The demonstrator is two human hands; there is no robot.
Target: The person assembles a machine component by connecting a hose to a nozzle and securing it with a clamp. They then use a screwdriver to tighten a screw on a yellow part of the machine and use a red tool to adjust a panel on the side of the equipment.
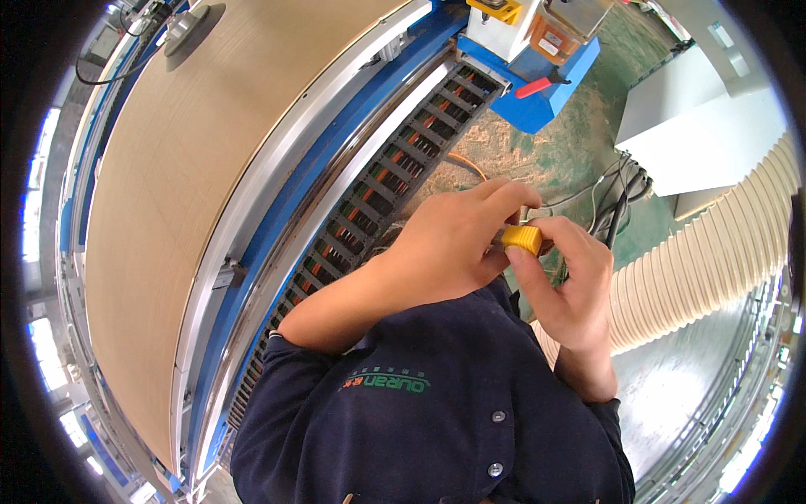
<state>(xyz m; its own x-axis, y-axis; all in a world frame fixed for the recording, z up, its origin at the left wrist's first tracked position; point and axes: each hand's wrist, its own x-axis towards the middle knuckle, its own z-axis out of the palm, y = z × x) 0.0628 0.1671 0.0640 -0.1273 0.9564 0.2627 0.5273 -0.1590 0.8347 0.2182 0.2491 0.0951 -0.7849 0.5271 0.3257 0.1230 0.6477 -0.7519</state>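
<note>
Largest first: tan board [193, 185] at left; dark shirt [395, 445] below. Left hand [457, 235] is at one end of the yellow ribbed piece [522, 240], before the chest; its fingers are partly hidden, grip cannot be told. Right hand [575, 273] has thumb and fingers pinching the piece. Judged light, stiff, sturdy; best held by its ribbed sides (probably non-slip). Markings: green-and-orange chest lettering [386, 381]; smaller white label [551, 44] on an orange container [557, 30].
</note>
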